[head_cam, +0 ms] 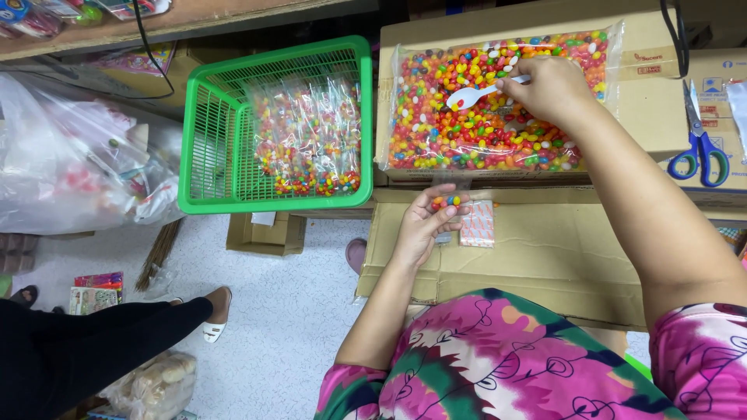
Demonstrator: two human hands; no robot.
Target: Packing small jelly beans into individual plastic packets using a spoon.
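1. Head view: I see my right hand [548, 89] pinching one white spoon [476, 93] over the one big candy bag [498, 101].
2. Just below that bag, my left hand [424, 225] has its fingers closed on one small pouch [447, 201].
3. Left of the bag stands one green basket [210, 155]; right of it lies one pair of scissors [700, 148].

A clear plastic bag of mixed jelly beans [498, 109] lies on a brown cardboard box [654, 93]. A green plastic basket [226, 155] w/ small filled clear packets [311, 140] sits left of it. Blue-handled scissors [700, 148] lie by the box's right edge. A flat brown cardboard sheet [545, 249] lies in front.
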